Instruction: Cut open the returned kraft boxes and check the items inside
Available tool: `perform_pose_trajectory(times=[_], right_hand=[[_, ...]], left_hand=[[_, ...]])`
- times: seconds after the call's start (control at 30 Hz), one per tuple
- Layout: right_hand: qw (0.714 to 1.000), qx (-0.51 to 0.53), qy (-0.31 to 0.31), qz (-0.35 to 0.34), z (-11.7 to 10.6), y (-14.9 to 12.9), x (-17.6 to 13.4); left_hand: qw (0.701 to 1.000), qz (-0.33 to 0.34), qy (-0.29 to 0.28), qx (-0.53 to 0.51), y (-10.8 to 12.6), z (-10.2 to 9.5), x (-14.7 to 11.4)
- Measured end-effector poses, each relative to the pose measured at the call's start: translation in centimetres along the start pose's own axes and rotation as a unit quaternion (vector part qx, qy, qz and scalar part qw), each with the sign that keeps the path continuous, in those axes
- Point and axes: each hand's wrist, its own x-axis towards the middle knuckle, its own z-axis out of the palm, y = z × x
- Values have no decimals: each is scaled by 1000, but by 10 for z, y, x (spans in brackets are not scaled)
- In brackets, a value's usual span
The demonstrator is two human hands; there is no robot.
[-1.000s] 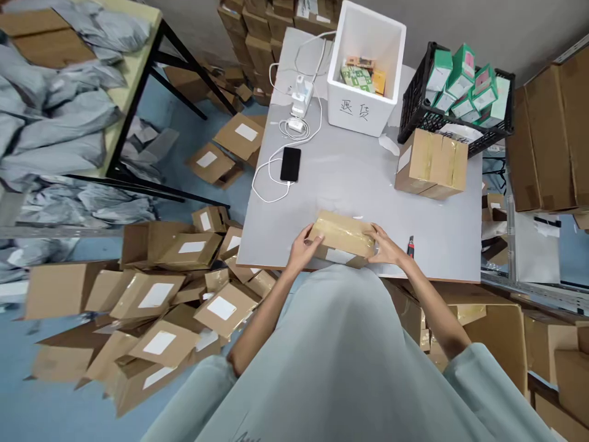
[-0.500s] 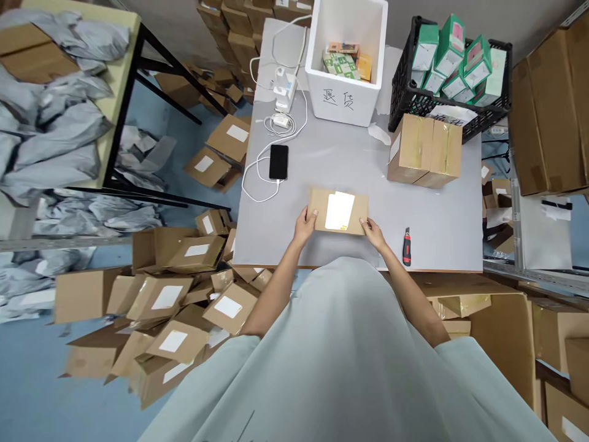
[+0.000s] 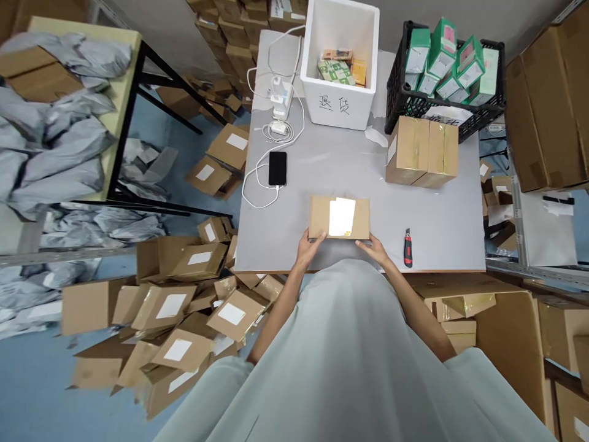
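In the head view a small brown cardboard box with white labels on its top face is held at the near part of the grey table. My left hand grips its near left corner, thumb on top. At the near right corner my right hand grips the box too, its thumb along the near edge. The fingers under the box are hidden. To the right of my right hand lies a red and black utility knife. A black phone on a white cable lies beyond my left hand.
A white foam bin with small packets stands at the back. Right of it are a black crate of green boxes and two taped cartons. Opened cartons pile up on the floor at left; a large carton stands at right.
Both hands have slid from the box's sides to its near corners. The box sits slightly lower in view and its near edge is now level. The camera view has shifted a little.
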Motion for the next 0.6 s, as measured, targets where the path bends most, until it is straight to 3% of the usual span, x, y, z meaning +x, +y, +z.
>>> perform_pose_trajectory(times=[0.17,0.33,0.47,0.6], right_hand=[[996,-42,78,-11,-17,-10,-11],[975,-154,154,-36,-34,-27,-9],[969,-188,159,-17,-37,-32,4],[978,-142,150,-7,-39,-30,19]], left_hand=[[998,58,5,21,6,4,2],[995,93,28,27,8,3,8],[995,73,46,44,5,8,14],[995,68,61,45,4,14,22]])
